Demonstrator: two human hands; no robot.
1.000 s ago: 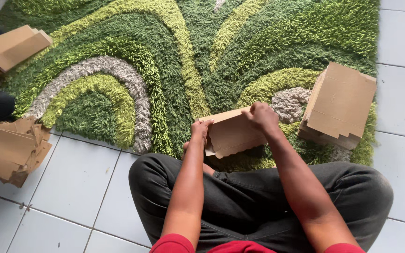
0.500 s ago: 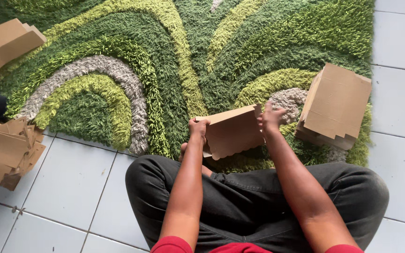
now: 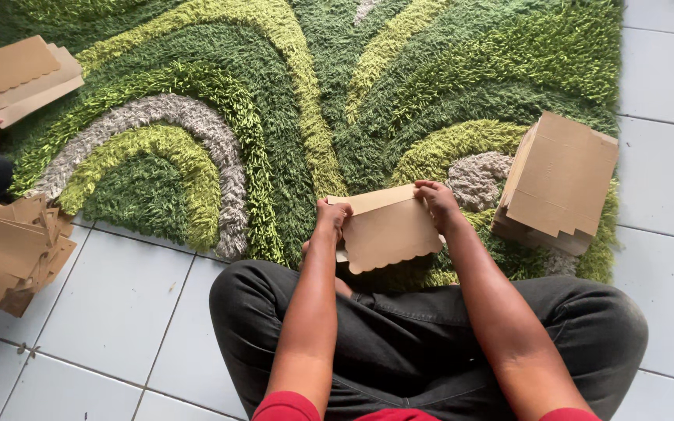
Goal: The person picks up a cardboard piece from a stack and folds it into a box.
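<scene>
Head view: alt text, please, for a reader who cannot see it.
Both hands, left hand and right hand, hold a flat brown scallop-edged cardboard piece above crossed legs on a green shag rug. Cardboard stacks lie at either side.

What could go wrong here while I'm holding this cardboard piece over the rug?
The cardboard piece is pinched only at its two upper corners by the left hand and right hand, so it might bend or crease unevenly. Its scalloped lower edge hangs free and could catch in the shaggy green rug. The stack of flat cardboard lies close to the right elbow, so a wide swing may knock it askew.
</scene>
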